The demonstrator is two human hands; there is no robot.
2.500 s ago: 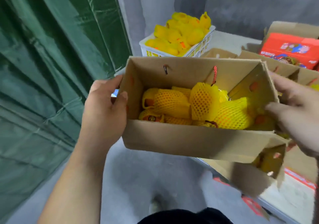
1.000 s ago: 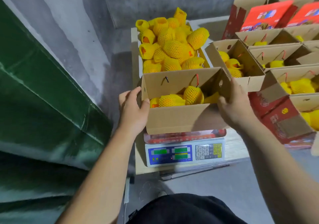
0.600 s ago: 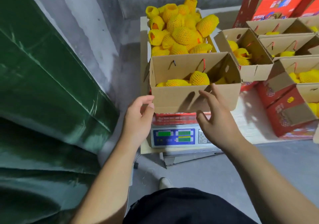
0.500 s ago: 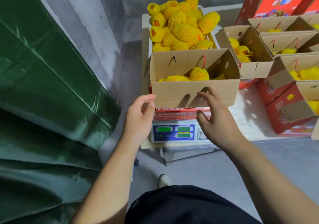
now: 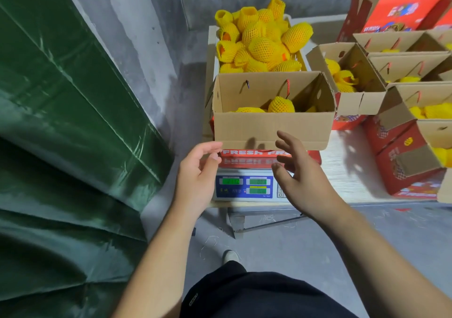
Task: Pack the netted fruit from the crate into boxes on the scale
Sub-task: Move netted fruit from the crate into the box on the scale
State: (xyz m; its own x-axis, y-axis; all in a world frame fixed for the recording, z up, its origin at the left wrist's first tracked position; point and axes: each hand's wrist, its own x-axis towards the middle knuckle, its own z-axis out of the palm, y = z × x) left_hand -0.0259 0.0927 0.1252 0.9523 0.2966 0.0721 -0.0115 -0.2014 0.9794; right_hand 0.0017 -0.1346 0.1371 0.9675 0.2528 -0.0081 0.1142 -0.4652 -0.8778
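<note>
Standing at twelve o'clock from the person, the open brown cardboard box point(image 5: 272, 124) rests on the blue-faced digital scale point(image 5: 244, 186) and is the biggest thing in play; a few yellow foam-netted fruit point(image 5: 280, 104) lie low inside it, so it looks only partly filled. Directly behind it, farther toward twelve, the white crate point(image 5: 212, 48) is heaped with more of the same fruit. At two o'clock, a cluster of red-printed cardboard boxes point(image 5: 401, 161) sits on the pale bench point(image 5: 342, 170), several already holding fruit.

The right hand point(image 5: 300, 178) hovers just in front of the box's near wall, fingers spread wide, gripping nothing. The left hand point(image 5: 198, 175), at eleven o'clock of the scale's display, has loosely curved fingers, its fingertips near the box's lower left corner, also empty.

Judging from this, the step is topping up to weight. Best done by keeping both hands off the box so the reading settles, then reaching over it to the crate and laying fruit in gently, one at a time, watching the green display point(image 5: 231, 181).
</note>
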